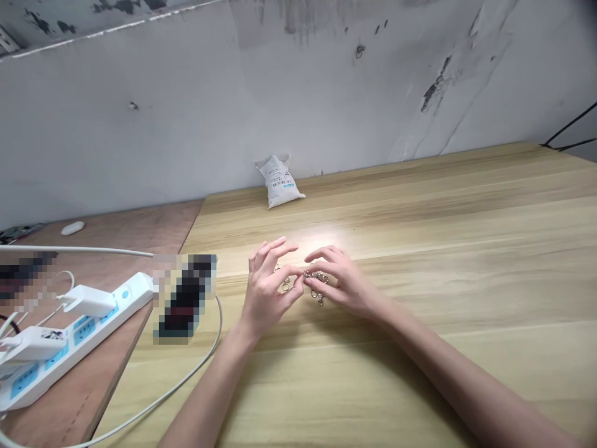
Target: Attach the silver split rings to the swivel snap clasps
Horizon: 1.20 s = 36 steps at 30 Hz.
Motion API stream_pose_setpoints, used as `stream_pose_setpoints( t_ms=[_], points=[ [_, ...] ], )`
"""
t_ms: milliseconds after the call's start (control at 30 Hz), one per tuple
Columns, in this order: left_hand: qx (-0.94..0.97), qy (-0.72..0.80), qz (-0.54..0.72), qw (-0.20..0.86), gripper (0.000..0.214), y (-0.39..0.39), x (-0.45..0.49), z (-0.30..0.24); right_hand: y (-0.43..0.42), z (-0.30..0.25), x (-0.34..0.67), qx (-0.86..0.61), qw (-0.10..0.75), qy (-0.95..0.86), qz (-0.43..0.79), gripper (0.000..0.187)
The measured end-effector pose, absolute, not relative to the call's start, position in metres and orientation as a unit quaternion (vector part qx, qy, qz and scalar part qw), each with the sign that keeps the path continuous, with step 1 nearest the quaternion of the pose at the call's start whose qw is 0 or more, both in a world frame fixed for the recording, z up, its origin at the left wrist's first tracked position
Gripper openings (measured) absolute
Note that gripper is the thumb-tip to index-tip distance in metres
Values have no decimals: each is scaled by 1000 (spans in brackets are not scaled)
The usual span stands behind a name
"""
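Observation:
My left hand and my right hand meet over the wooden table, thumb and index finger of each closed in a pinch. Between their fingertips is a small silvery metal ring piece, partly covered by the fingers. A small cluster of similar metal rings lies on the table under my right fingers. More metal rings show behind my left thumb and index finger. The other fingers of my left hand are raised and spread. The exact shape of the held piece is too small to make out.
A white plastic packet with a printed label rests near the wall. To the left, a white power strip holds plugged chargers, beside a blurred-out dark object. A white cable curves across the table's left part.

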State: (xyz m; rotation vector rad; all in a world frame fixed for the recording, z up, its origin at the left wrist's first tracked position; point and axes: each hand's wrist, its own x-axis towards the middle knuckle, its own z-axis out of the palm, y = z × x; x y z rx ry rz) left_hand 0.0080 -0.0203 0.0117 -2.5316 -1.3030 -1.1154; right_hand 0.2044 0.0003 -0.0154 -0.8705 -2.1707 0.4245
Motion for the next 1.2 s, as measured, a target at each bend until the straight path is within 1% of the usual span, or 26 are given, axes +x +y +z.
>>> stream_pose_setpoints(
  t_ms=[100, 200, 267, 367, 467, 600, 700, 833, 900, 967, 1000, 1033, 1100, 1167, 1200],
  points=[
    [-827, -426, -364, 50, 9, -20, 6, 14, 6, -18, 209, -330, 385, -850, 140, 16],
    [-819, -450, -354, 37, 9, -18, 4, 13, 10, -17, 214, -339, 387, -856, 56, 15],
    [-822, -466, -326, 18, 8, -17, 4, 9, 9, -14, 215, -341, 383, -859, 12, 14],
    [-837, -478, -266, -6, 8, -15, 4, 4, 0, -8, 208, -329, 383, -863, -22, 18],
    [-845, -483, -231, 1, 6, -12, -3, 2, -3, -7, 201, -309, 388, -868, -37, 22],
    [-829, -512, -219, 51, 8, -4, -19, 4, 8, -17, 207, -365, 372, -853, -24, 18],
    [-828, -530, -179, 49, 10, 0, -27, 2, 17, -23, 217, -385, 320, -866, -8, 17],
    [-834, -530, -151, 25, 10, 1, -30, 0, 23, -18, 232, -355, 272, -893, 52, 9],
    [-834, -530, -154, 16, 11, 0, -30, 1, 25, -10, 244, -378, 269, -881, 96, 12],
    [-831, -532, -163, 12, 11, 0, -29, 2, 26, -1, 261, -424, 246, -858, 151, 16],
    [-830, -532, -169, 11, 12, -1, -28, 2, 27, 3, 270, -457, 215, -840, 197, 18],
    [-829, -531, -175, 11, 12, -1, -28, 2, 26, 7, 278, -486, 163, -820, 253, 21],
    [-830, -527, -185, 11, 12, -1, -27, 2, 25, 12, 289, -505, 83, -779, 363, 26],
    [-830, -523, -191, 10, 12, -1, -27, 1, 22, 14, 293, -502, 49, -760, 410, 31],
    [-830, -523, -194, 9, 13, -1, -26, 1, 21, 14, 292, -499, 43, -760, 414, 29]
  ],
)
